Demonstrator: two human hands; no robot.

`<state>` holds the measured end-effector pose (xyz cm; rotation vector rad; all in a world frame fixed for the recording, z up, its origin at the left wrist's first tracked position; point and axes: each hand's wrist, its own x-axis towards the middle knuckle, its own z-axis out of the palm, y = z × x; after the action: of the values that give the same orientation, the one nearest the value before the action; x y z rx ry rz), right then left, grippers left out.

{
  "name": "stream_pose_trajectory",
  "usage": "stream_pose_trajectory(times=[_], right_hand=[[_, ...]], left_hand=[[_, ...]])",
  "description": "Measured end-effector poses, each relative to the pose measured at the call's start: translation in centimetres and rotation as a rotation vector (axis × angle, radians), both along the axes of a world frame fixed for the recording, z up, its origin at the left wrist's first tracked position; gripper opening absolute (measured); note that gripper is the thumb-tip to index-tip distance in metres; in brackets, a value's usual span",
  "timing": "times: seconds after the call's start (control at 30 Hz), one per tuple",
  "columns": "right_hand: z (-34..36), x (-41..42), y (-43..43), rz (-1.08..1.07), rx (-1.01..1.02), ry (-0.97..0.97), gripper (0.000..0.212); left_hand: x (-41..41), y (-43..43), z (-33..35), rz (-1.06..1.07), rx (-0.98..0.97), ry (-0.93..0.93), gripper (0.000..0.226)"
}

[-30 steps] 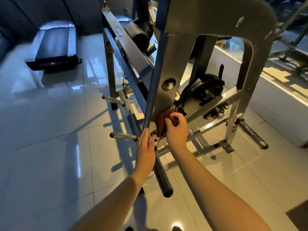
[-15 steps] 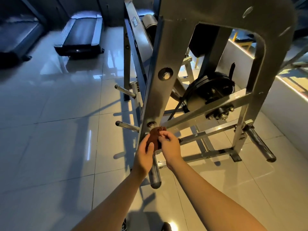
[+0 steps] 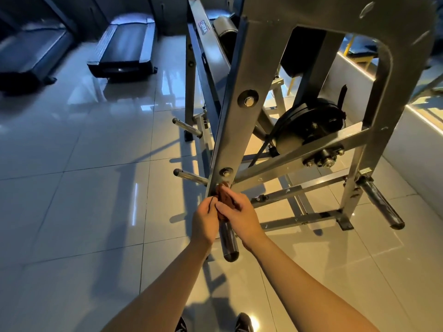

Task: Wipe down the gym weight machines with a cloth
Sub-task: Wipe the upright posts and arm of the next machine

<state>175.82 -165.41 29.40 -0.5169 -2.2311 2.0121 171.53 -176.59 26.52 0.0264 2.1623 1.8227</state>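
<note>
A grey steel weight machine (image 3: pixel 242 92) fills the middle and right of the head view, its slanted front beam running down to my hands. A small brown cloth (image 3: pixel 224 197) is bunched at the bottom of that beam, just below a bolt. My right hand (image 3: pixel 237 213) grips the cloth with curled fingers and holds it against the metal. My left hand (image 3: pixel 205 220) is beside it on the left, fingers curled on the cloth's left edge. A chrome and black weight peg (image 3: pixel 229 238) sticks out toward me under both hands.
Two more chrome pegs (image 3: pixel 189 174) jut left from the frame, and a thick one (image 3: pixel 381 204) points out at the right. A black weight plate (image 3: pixel 309 123) hangs inside the frame. Treadmills (image 3: pixel 124 49) stand at the far left on glossy tiles. My shoes (image 3: pixel 243 323) show at the bottom.
Both hands and the cloth have slid down the slanted beam to its lower end. My left hand has closed in on the cloth. My view has shifted right and back.
</note>
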Motion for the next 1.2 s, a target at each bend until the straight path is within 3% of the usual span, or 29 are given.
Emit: stream_pose_trajectory(times=[0.1,0.27,0.47,0.63,0.73,0.87,1.2], right_hand=[[0.9,-2.2,-0.1,-0.158,0.089,0.021,0.039],[-0.8,-4.9,-2.5,-0.270,0.052,-0.029,0.038],[-3.4,-4.0,-7.5,-0.328,-0.229,-0.106,0.030],[-5.7,-3.6,-10.8,-0.395,-0.346,-0.156,0.034],[-7.9,-3.3,-12.5,-0.397,-0.282,-0.185,0.035],[-12.3,-3.2,-13.6,-0.320,-0.134,-0.147,0.040],[-20.8,-2.5,-12.8,-0.296,-0.016,-0.177,0.031]], left_hand=[[-1.2,-0.2,1.2,-0.046,0.123,-0.079,0.025],[-3.1,-1.8,0.9,-0.097,0.276,-0.105,0.049],[-3.5,-6.3,-2.5,-0.235,0.154,-0.155,0.027],[-3.8,-9.5,-5.9,-0.266,0.055,-0.225,0.045],[-3.4,-10.3,-8.0,-0.210,-0.034,-0.238,0.050],[-3.2,-11.0,-10.9,-0.136,-0.072,-0.236,0.038],[-2.7,-10.9,-18.7,-0.151,-0.009,-0.287,0.033]])
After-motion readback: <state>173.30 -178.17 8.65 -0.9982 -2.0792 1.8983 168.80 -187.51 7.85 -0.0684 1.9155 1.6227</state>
